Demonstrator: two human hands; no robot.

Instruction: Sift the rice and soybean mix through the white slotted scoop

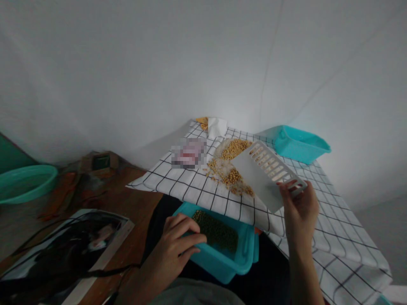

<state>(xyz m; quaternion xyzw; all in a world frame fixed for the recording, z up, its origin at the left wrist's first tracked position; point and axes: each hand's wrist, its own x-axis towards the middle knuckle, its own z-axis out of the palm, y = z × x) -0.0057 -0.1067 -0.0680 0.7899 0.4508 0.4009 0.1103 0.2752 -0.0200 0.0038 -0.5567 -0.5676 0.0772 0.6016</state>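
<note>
My left hand (pixel 174 246) grips the near rim of a turquoise plastic bin (pixel 222 258) that holds small green beans (pixel 216 232); the bin sits low, in front of the table edge. My right hand (pixel 300 207) holds up a white slotted plastic sieve tray (pixel 265 173), tilted over a pile of yellow soybeans (pixel 231 166) that lies scattered on the black-and-white checked cloth (pixel 333 237).
A second turquoise bin (pixel 300 144) stands at the table's far right by the white wall. A pixelated pinkish item (pixel 189 153) lies left of the soybeans. A green basin (pixel 25 182), clutter and a dark glossy sheet (pixel 63 250) occupy the brown surface on the left.
</note>
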